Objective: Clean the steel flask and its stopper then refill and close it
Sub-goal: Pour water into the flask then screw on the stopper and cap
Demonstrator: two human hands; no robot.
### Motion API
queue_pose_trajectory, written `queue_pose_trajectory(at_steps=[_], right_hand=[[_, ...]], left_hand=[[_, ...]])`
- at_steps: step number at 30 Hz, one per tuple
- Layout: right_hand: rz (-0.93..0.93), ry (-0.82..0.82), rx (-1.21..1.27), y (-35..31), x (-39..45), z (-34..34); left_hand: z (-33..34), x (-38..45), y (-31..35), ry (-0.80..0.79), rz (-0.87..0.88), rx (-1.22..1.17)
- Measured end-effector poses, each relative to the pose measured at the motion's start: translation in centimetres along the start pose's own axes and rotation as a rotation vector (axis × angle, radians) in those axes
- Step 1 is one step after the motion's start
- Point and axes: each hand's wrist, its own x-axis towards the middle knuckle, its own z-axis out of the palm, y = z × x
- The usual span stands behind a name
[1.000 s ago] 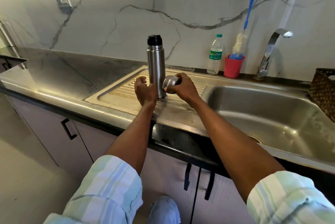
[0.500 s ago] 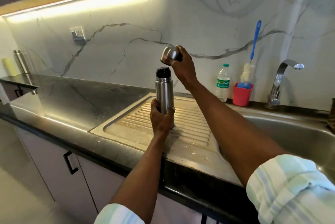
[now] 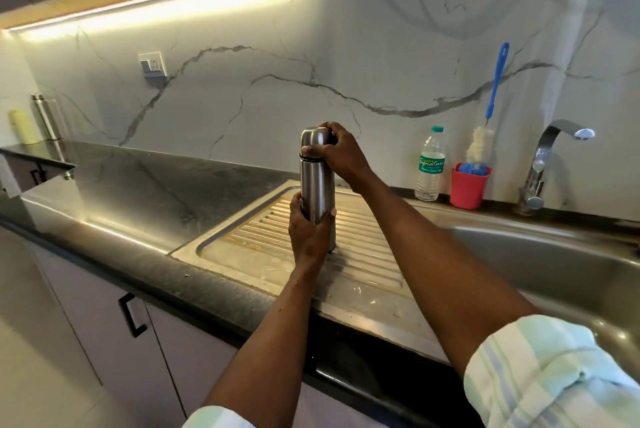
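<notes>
My left hand grips the upright steel flask on the ribbed drainboard; my right hand clasps its cap.

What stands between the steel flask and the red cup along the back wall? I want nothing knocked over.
In the head view, a clear plastic water bottle stands between the steel flask and the red cup, close beside the cup.

Plastic water bottle beside red cup holding blue-handled bottle brush, tap, wall socket
</notes>
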Motion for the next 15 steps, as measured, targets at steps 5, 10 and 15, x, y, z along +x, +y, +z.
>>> queue_pose_trajectory(at_steps=[5, 10, 15], right_hand=[[0.073, -0.097, 0.142, -0.7, 0.4, -0.2], [0.086, -0.057, 0.164, 0.2, 0.2, -0.9], [0.051, -0.131, 0.007, -0.8, 0.5, -1.1]], left_hand=[[0.1, 0.0, 0.1, 0.001, 0.004, 0.007], [0.1, 0.1, -0.1, 0.002, 0.001, 0.016], [0.2, 0.1, -0.1, -0.003, -0.009, 0.018]])
